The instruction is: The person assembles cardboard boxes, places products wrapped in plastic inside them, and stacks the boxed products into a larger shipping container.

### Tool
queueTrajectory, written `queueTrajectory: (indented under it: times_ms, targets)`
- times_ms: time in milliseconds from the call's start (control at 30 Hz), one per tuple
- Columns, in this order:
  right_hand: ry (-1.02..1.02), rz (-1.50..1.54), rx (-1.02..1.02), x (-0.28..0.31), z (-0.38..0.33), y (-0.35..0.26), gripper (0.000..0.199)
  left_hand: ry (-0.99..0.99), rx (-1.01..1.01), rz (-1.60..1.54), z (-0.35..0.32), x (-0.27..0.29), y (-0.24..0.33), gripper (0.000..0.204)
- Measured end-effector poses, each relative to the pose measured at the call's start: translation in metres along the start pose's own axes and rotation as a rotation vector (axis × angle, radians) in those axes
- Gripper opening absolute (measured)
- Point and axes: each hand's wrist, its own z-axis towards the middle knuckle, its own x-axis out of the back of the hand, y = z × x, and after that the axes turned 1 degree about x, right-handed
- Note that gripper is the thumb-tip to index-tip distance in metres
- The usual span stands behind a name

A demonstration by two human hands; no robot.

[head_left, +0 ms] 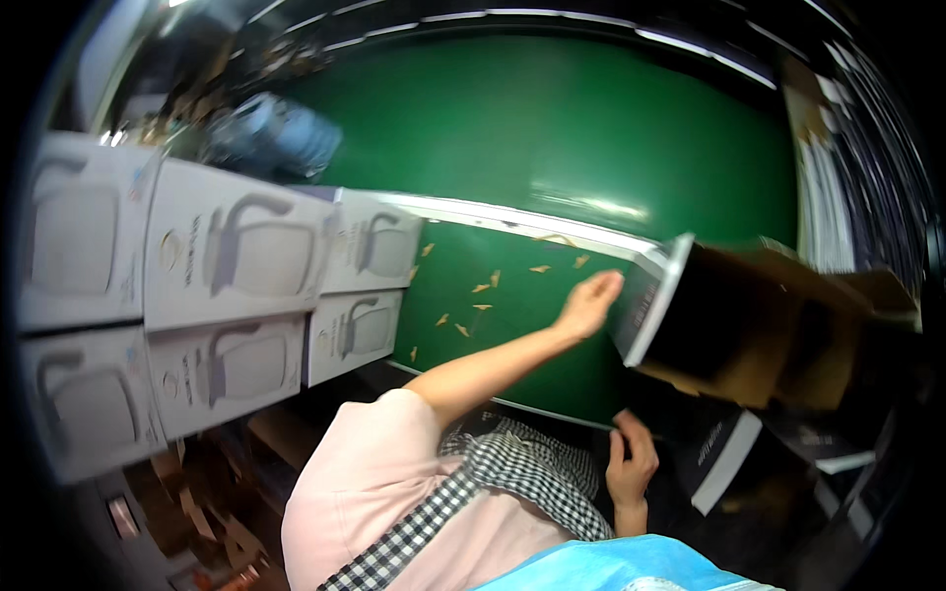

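Note:
My left hand (589, 301) reaches out on a bare arm from a pink sleeve and presses against the white-edged end of an open cardboard box (749, 335), brown inside and lying on its side at the right. Lower down, my right hand (631, 459) has its fingers curled at the near rim of the green belt (512, 345), beside a dark printed box flap (724, 455). Whether it grips anything is unclear. A black-and-white checked apron strap (463, 492) crosses my pink top.
Several white cartons (236, 295) with a kettle pictured on them are stacked at the left, right up to the belt. Small orange scraps (480, 289) lie on the belt. Beyond it is green floor (552, 128). Brown clutter (207, 512) sits at the lower left.

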Motion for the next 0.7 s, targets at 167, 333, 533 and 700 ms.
queueTrajectory:
  times_ms: [167, 333, 533, 700]
  targets:
    - [0.506, -0.114, -0.031, 0.136, -0.003, -0.055, 0.022, 0.142, -0.509, 0.190, -0.053, 0.032, 0.121, 0.053]
    - [0.611, 0.782, -0.808, 0.231, 0.063, -0.009, 0.096, 0.099, -1.171, 0.597, -0.085, -0.019, 0.197, 0.038]
    - [0.387, 0.783, -0.702, 0.274, 0.109, -0.017, 0.111, -0.203, -1.006, 0.820, -0.109, -0.091, 0.235, 0.036]
    - [0.315, -0.266, -0.493, 0.197, 0.075, 0.006, 0.089, -0.201, -1.130, 0.831, -0.079, -0.138, 0.245, 0.035]
